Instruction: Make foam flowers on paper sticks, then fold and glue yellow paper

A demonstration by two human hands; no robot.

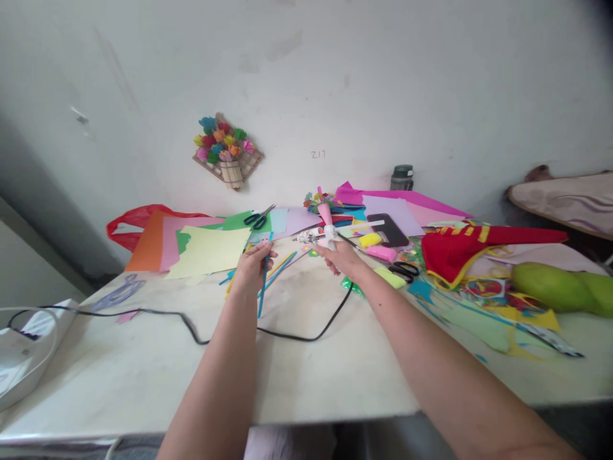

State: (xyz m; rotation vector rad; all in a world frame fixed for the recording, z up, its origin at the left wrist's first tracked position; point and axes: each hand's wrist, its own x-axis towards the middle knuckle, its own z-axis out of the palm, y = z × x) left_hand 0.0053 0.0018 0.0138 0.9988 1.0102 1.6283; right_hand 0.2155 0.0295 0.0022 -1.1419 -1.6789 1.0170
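My left hand (255, 263) pinches a thin blue paper strip (263, 287), held nearly upright above the table. In my right hand (341, 257) is a white hot glue gun (327, 237), with its nozzle pointing left toward the strip and a gap between them. A white glue stick (376, 224) juts out behind the gun. From its grip a black cord (306, 338) loops over the tabletop to the left. Between my hands lie several blue and yellow strips (282, 268). My right fingers are partly hidden behind the gun.
Coloured paper sheets (211, 252) and black scissors (259, 219) lie at the back left. Toward the right are a dark phone (389, 230), other scissors (405, 271), red cloth (447, 255) and green fruit (550, 285). A power strip (43, 351) sits at the left edge.
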